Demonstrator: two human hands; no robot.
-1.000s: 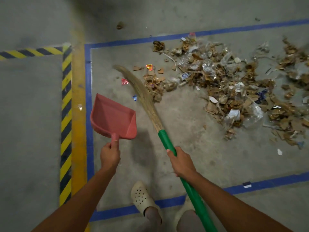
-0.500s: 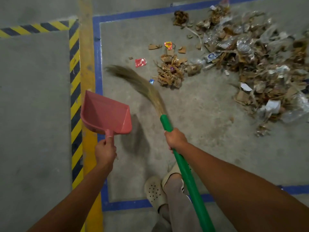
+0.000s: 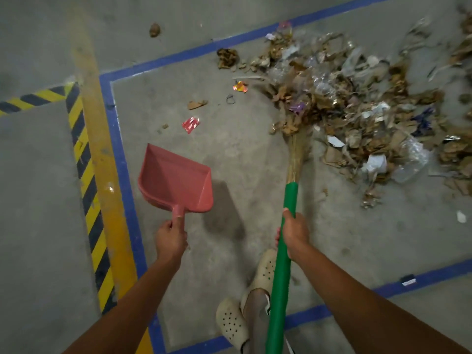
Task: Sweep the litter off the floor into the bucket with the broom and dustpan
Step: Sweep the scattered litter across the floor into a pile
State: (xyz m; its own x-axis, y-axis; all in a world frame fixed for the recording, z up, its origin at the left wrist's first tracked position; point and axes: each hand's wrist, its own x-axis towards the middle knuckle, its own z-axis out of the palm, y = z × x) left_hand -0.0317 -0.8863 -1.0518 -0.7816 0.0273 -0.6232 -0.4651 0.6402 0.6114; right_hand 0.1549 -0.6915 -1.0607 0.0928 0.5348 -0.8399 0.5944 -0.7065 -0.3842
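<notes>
My left hand [image 3: 170, 238] grips the short handle of a red dustpan [image 3: 176, 181], held empty above the floor with its mouth facing away. My right hand [image 3: 293, 232] grips the green handle of a broom [image 3: 283, 272]; its straw bristles [image 3: 297, 152] reach into the near edge of a wide litter pile [image 3: 357, 103] of cardboard scraps, plastic film and paper at the upper right. A red wrapper [image 3: 190, 124], a shiny orange wrapper [image 3: 240, 86] and a cardboard scrap [image 3: 196, 104] lie apart to the pile's left. No bucket is in view.
Blue tape [image 3: 120, 154] outlines the floor area; a yellow line [image 3: 102, 154] and black-yellow hazard stripes [image 3: 84, 159] run at its left. A brown clump [image 3: 154, 29] lies beyond the far tape. My feet in pale clogs [image 3: 231, 321] stand near the front tape.
The broom head swung from the left into the pile's near edge, pushing the small cluster of scraps into it. The dustpan stayed in my left hand.
</notes>
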